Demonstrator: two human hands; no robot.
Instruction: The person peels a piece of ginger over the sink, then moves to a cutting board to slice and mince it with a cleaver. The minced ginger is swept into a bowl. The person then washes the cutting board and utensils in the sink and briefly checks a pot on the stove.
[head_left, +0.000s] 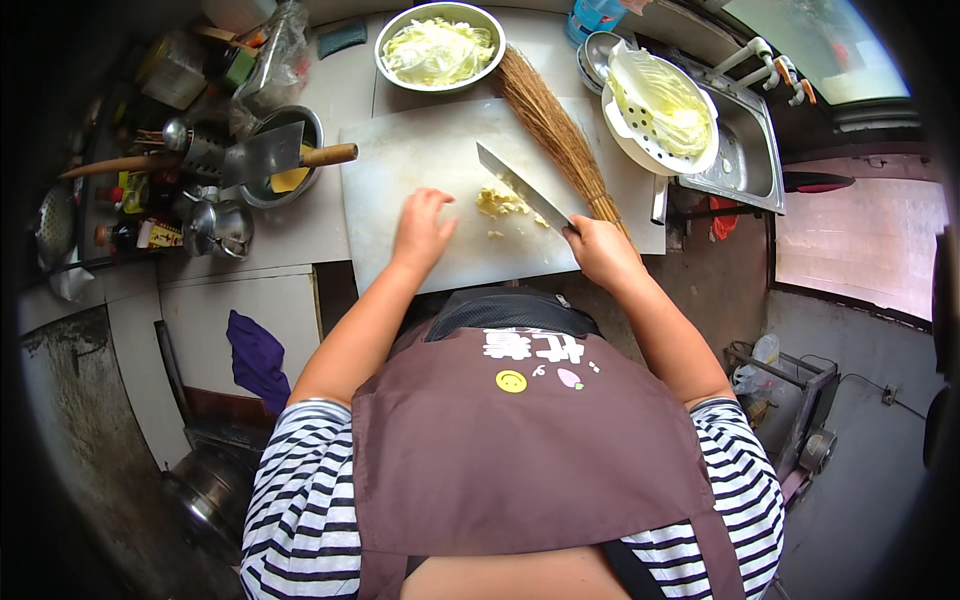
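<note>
My right hand (606, 251) grips the handle of a cleaver (521, 184), its broad blade slanting up and left over a white cutting board (405, 150). Just left of the blade lies a small heap of crushed, pale yellow pieces (499, 201), which look like garlic. A few bits are scattered below it and by the blade. My left hand (424, 229) hovers at or just above the board, left of the heap, fingers apart and holding nothing. A bundled straw whisk brush (555, 120) lies across the board's right side, its lower end passing behind my right hand.
A metal bowl of shredded cabbage (439, 49) stands behind the board. To the right, a white colander (637, 135) holds cabbage leaves beside a steel sink (739, 150). At left are a second cleaver (266, 154) across a metal bowl (319, 135) and a steel pot (217, 225).
</note>
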